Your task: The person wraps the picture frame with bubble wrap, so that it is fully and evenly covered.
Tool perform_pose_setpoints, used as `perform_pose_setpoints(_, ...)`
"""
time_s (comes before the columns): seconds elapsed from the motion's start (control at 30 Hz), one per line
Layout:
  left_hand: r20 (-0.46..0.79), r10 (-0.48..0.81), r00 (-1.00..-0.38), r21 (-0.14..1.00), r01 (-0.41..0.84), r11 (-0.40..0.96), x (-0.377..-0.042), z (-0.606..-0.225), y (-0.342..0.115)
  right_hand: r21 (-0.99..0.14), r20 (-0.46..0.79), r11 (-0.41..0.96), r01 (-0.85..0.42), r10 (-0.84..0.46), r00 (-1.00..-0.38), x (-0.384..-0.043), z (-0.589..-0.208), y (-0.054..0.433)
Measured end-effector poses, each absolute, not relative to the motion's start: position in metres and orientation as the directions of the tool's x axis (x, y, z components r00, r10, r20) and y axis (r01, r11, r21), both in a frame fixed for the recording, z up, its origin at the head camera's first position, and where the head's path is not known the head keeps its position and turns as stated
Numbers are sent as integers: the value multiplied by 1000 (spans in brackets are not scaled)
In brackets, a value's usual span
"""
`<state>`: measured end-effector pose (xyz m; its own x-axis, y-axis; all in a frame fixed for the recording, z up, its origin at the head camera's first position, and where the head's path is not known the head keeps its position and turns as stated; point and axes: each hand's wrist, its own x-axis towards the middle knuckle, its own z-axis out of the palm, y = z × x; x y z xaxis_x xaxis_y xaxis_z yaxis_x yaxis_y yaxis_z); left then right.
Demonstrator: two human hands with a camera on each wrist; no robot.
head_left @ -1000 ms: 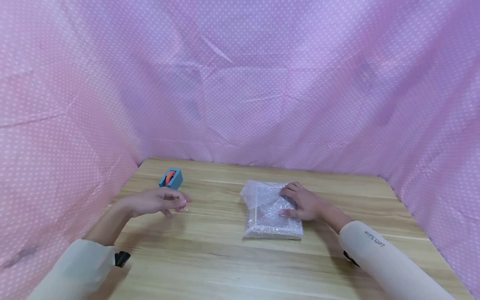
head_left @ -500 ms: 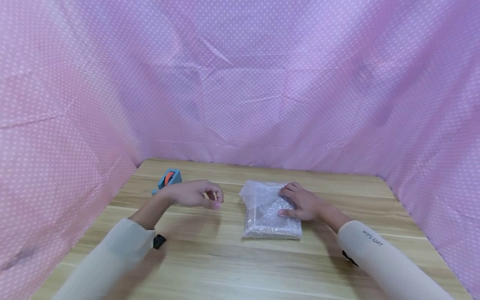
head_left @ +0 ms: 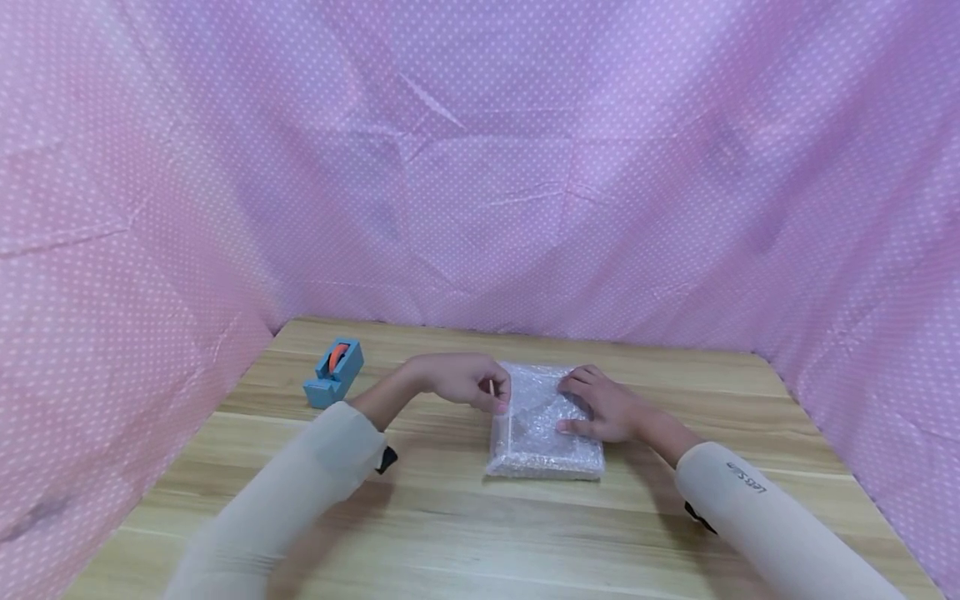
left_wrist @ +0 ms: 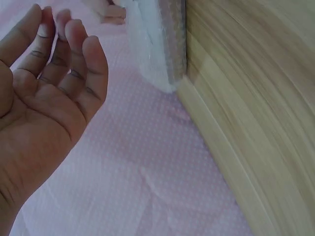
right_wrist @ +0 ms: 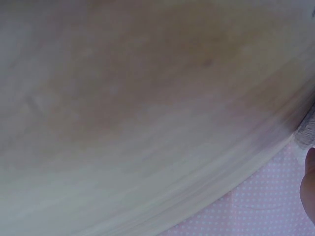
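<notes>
A flat package in bubble wrap (head_left: pixel 543 429) lies on the wooden table. My left hand (head_left: pixel 457 379) is over its left edge, thumb and forefinger brought together at the tips. A small clear glint showed at those fingertips a second ago, looking like a piece of clear tape; now it is too small to make out. In the left wrist view, the thumb and forefinger of the left hand (left_wrist: pixel 54 98) meet, the other fingers bent loosely. My right hand (head_left: pixel 607 408) rests on the package's right side, fingers spread and pressing. The right wrist view catches only a finger (right_wrist: pixel 308 187) beside the wrap.
A blue tape dispenser (head_left: pixel 333 375) with an orange roll stands at the back left of the table (head_left: pixel 480 533). Pink dotted cloth (head_left: pixel 480 208) hangs around the back and sides.
From beside the tape dispenser, my left hand has travelled right to the package's left edge, fingertips held together. The right hand and the package have stayed in place.
</notes>
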<state>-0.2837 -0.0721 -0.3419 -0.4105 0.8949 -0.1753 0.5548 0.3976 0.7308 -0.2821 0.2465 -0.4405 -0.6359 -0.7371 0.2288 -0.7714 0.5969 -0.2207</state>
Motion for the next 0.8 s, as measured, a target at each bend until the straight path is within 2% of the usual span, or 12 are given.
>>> perform_pose_setpoints(0.27, -253, 881, -400, 597, 652, 468, -297, -356, -38, -231, 216, 602, -764, -734, -644, -282, -439, 246)
perform_pose_setpoints(0.47, -327, 837, -440, 476, 688, 548, -300, -360, -19, -249, 210, 602, -759, -731, -649, -281, -437, 246)
perform_pose_setpoints(0.8, -372, 788, -490, 408, 676, 614, -310, -366, -7, -242, 209, 597, -765, -738, -642, -283, -439, 247)
